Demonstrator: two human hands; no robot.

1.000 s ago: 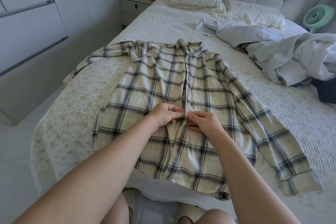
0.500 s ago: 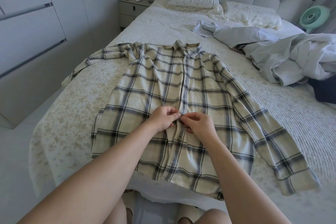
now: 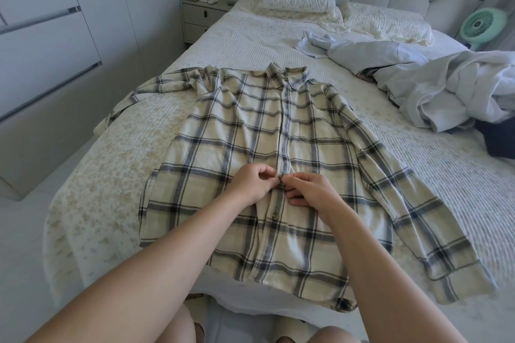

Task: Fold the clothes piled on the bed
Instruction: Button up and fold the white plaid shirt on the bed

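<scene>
Plaid shirt point(image 3: 250, 147): laid front-up and spread flat across the foot of the bed point(image 3: 250, 33), collar toward the headboard, sleeves out to either side, presumably so the front can be closed before folding. Left hand point(image 3: 252, 185) and right hand point(image 3: 309, 192) meet at the placket mid-front, fingers curled and pinching the fabric edges at a button point(image 3: 281, 179), apparently fastening it. Pile of pale clothes point(image 3: 446, 83): unfolded, well apart at the bed's right side.

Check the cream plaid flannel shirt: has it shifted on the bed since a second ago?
No. The cream plaid flannel shirt lies the same against the pale quilted bedspread edge. Only the camera drifted; both hands keep working the same button.
</scene>
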